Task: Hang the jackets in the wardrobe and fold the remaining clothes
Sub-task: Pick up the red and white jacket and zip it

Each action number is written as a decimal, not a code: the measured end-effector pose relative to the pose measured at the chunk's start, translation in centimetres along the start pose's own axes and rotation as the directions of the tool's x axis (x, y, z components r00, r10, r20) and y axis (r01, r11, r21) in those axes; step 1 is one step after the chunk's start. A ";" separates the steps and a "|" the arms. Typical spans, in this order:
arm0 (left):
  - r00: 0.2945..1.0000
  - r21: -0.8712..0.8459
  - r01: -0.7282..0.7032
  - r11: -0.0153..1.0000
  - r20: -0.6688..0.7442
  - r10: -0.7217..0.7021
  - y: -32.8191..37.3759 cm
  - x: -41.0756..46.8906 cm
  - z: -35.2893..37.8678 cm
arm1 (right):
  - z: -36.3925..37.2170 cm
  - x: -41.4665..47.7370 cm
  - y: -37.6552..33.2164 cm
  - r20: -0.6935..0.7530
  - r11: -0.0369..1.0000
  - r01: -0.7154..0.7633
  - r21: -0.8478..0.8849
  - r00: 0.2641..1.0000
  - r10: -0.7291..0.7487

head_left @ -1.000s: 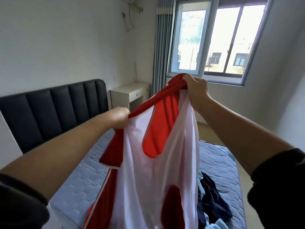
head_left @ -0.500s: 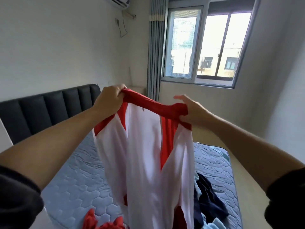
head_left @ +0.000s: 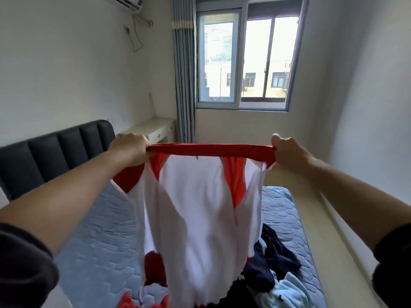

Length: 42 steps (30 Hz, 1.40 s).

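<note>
A red and white garment (head_left: 200,214) hangs in front of me, stretched flat by its red top band. My left hand (head_left: 131,148) grips the band's left end and my right hand (head_left: 287,152) grips its right end, both at chest height above the bed. The lower hem dangles onto a pile of clothes. Dark navy clothing (head_left: 273,258) and a light blue piece (head_left: 289,290) lie on the mattress at the lower right, partly hidden behind the garment.
A blue quilted mattress (head_left: 102,241) with a black padded headboard (head_left: 51,152) fills the lower left. A white bedside table (head_left: 153,130) stands by the grey curtain (head_left: 183,74). A window (head_left: 242,58) is ahead; a floor strip (head_left: 315,218) runs right of the bed.
My hands have pulled apart and levelled out, drawing the red band taut and horizontal. The garment now hangs spread open instead of bunched and twisted.
</note>
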<state>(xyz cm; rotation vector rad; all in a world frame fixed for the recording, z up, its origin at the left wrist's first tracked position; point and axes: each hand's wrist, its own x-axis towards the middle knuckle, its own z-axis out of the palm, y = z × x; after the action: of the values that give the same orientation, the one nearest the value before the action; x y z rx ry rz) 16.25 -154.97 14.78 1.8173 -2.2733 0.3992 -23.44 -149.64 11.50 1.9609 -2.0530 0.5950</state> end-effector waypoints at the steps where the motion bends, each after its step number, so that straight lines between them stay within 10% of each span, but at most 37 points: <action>1: 0.997 -0.086 0.068 0.994 0.044 -0.064 -0.4 -0.3 0.3 | 0.2 -0.5 -0.2 0.021 0.995 -0.076 0.072 0.997 0.074; 6: 0.976 -0.544 0.215 0.811 0.154 -0.155 -0.8 -1.6 1.4 | -0.1 -3.1 -3.1 0.090 0.722 -0.329 0.609 0.933 0.349; 10: 0.926 -0.921 0.370 0.124 0.354 -0.132 0.9 -2.0 1.3 | -2.9 -5.3 -5.4 0.257 0.338 -0.387 0.858 0.893 0.369; 15: 0.904 -0.888 0.364 -0.282 0.410 -0.124 4.5 -0.8 0.3 | -4.7 -5.2 -6.2 0.354 0.109 -0.400 0.910 0.887 0.298; 19: 0.902 -0.872 0.409 -0.268 0.431 -0.024 7.7 0.7 1.6 | -2.0 -2.9 -5.1 0.402 0.157 -0.474 0.866 0.848 0.344; 29: 0.781 -0.774 0.620 0.129 0.624 -0.007 19.8 9.7 21.1 | 20.5 5.5 5.5 0.428 0.603 -0.590 0.537 0.807 0.407; 33: 0.716 -0.721 0.675 0.158 0.691 0.098 23.7 10.0 31.2 | 30.2 4.6 8.0 0.587 0.549 -0.618 0.563 0.767 0.261; 42: 0.303 -0.253 0.884 0.394 0.951 -0.069 25.2 -11.0 57.1 | 52.4 -21.2 10.2 0.948 0.602 -0.798 0.024 0.209 0.239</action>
<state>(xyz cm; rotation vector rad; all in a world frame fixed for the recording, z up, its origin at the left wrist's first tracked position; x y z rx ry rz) -5.37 -158.71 -44.70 2.2145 -1.3086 -1.7622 -26.55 -153.93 -45.67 1.8975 -3.8091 0.1618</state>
